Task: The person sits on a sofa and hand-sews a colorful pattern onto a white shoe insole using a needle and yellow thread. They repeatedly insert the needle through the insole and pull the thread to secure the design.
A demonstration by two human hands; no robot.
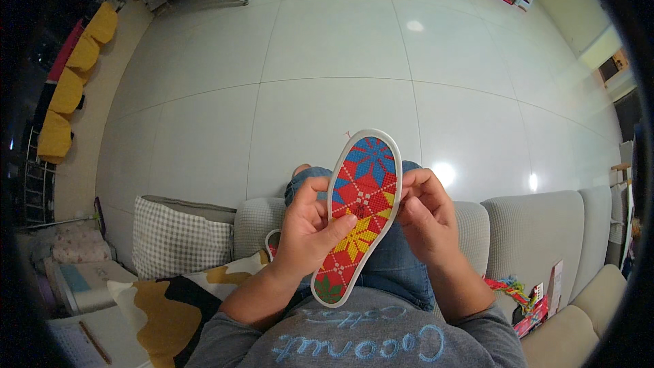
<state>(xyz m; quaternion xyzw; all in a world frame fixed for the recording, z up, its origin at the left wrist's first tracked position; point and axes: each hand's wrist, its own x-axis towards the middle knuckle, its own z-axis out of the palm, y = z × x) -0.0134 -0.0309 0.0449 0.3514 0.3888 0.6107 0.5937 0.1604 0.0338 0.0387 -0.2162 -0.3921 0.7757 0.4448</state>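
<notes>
Left fingers: the left hand (308, 228) was closed on the insole (368, 191), thumb flat across its patterned face, the other fingers behind the edge.
Right fingers: the right hand (429, 218) was curled, thumb and forefinger close together at the insole's right edge; whether they gripped anything could not be told.
Insole: it stood tilted above the lap, red, blue, yellow and green inside a white rim.
Lap: blue jeans (392, 266) lay beneath.
Sofa: bright threads (511, 289) rested to the right, a checked cushion (180, 238) to the left.
Floor: pale tiles (334, 41) spread beyond.
</notes>
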